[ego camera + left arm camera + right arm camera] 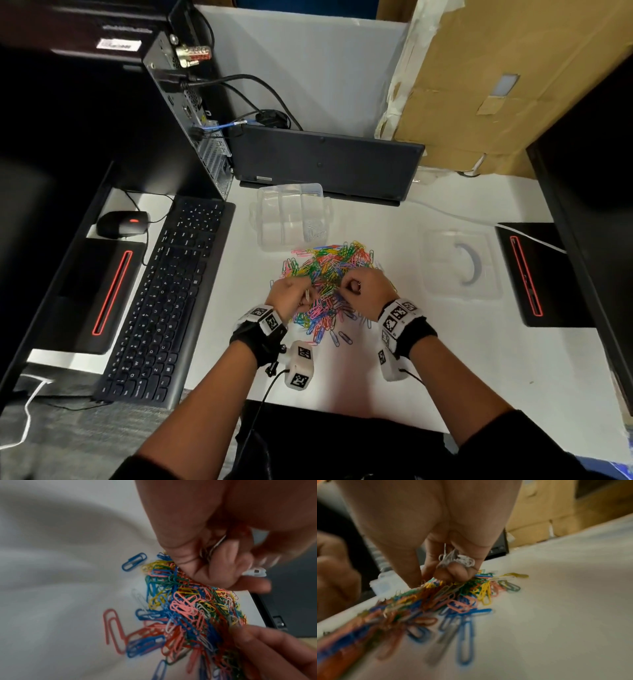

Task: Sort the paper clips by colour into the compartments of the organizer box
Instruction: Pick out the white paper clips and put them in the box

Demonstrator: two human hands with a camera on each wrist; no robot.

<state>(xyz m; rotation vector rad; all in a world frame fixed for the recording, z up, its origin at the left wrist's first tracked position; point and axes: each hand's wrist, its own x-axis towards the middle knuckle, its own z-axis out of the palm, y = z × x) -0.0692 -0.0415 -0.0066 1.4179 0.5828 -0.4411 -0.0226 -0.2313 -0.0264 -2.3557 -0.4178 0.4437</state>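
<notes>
A heap of coloured paper clips (329, 274) lies on the white table in front of a clear organizer box (291, 216); white clips sit in its near right compartment. My left hand (291, 294) rests on the heap's left side, its curled fingers holding white clips (214, 547). My right hand (363, 286) is on the heap's right side, and it too grips a bunch of white clips (458, 559) in its curled fingers. In the left wrist view the heap (188, 608) fills the middle. In the right wrist view the heap (436, 599) is blurred.
A clear lid (459, 263) lies right of the heap. A black keyboard (164, 301) and mouse (121, 222) sit at the left, a laptop (325, 164) behind the box. Black stands (537, 274) flank the table; cardboard (496, 85) leans at the back right.
</notes>
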